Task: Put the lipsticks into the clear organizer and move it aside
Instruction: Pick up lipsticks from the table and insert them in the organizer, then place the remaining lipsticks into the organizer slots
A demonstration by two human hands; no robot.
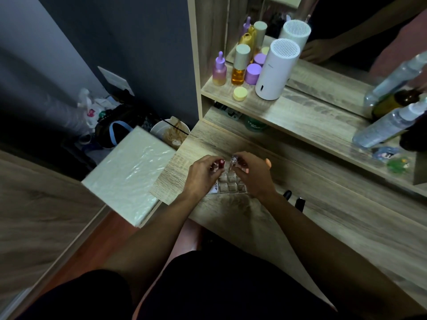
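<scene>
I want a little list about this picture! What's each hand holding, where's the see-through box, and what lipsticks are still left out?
left hand: holds a red lipstick over the organizer
right hand: holds a clear-capped lipstick over the organizer
clear organizer: on the desk between the hands, visible compartments look empty
still left out: two dark lipsticks on the desk, right of the right wrist
shelf: bottles, jars, a white cylinder

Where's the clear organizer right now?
In the head view, the clear organizer sits on the wooden desk near its front edge, directly between and below the left hand and right hand.
</scene>
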